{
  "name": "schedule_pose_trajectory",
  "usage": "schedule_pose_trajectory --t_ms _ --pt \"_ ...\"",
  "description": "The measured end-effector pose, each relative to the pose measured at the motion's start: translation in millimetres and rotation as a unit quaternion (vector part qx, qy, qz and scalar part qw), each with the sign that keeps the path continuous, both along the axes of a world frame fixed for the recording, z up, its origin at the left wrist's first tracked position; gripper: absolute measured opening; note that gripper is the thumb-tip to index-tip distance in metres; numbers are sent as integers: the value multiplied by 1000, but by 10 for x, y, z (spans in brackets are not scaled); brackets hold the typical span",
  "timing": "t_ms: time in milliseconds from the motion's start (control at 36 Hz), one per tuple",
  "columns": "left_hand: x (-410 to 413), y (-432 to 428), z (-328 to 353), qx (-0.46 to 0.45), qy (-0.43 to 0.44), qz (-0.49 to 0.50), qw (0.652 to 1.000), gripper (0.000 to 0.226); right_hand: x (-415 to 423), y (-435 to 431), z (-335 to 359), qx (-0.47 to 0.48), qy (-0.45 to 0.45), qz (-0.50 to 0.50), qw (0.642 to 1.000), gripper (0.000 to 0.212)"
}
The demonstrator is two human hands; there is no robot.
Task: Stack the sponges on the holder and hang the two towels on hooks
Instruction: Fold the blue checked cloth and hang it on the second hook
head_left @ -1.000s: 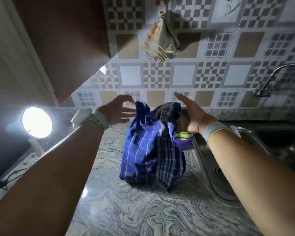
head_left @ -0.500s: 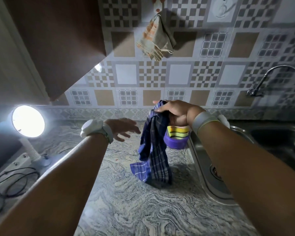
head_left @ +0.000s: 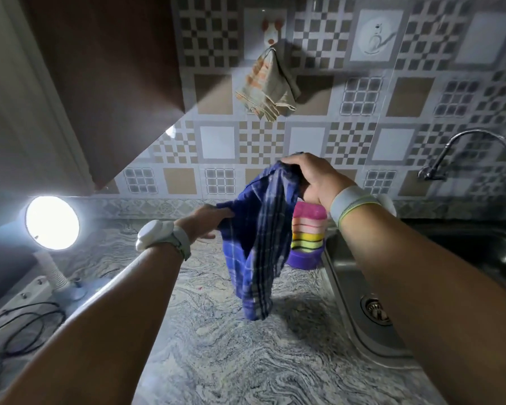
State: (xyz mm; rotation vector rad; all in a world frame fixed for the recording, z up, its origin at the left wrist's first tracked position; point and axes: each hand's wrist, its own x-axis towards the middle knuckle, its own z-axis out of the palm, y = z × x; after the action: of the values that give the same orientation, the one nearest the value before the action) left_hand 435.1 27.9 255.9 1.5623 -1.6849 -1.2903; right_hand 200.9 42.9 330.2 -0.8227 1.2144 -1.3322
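A blue plaid towel (head_left: 257, 244) hangs above the counter. My right hand (head_left: 310, 176) grips its top corner. My left hand (head_left: 206, 219) holds the towel's left edge lower down. A beige towel with orange stripes (head_left: 268, 86) hangs on a wall hook (head_left: 270, 32). A second hook (head_left: 376, 36) with a white sticker sits bare on the tiles to the right. Several coloured sponges (head_left: 308, 226) are stacked in a purple holder (head_left: 304, 258) behind the blue towel, by the sink edge.
A steel sink (head_left: 362, 287) with a drain lies on the right, a tap (head_left: 456, 153) above it. A lit lamp (head_left: 51, 222) stands at the left, with a power strip and cables (head_left: 21, 325) below it. A brown cabinet (head_left: 100, 83) overhangs the upper left.
My left hand reached right and took hold of the towel's left edge. My right hand lifted the towel higher, so it hangs off the counter.
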Motion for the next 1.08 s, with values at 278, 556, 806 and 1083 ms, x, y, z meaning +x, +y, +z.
schedule_pose_trajectory --t_ms 278,556,806,1083 --pt "-105 12 411 -31 71 -5 997 25 -195 191 -700 81 72 -35 994 48" --pt "-279 37 727 -29 126 -48 990 25 -69 412 -1252 210 84 24 974 24" --pt "-363 30 874 -23 183 -24 983 23 61 401 -1379 263 130 90 952 60" --pt "-302 20 971 4 265 -24 964 29 217 193 -1189 115 -122 104 980 70"
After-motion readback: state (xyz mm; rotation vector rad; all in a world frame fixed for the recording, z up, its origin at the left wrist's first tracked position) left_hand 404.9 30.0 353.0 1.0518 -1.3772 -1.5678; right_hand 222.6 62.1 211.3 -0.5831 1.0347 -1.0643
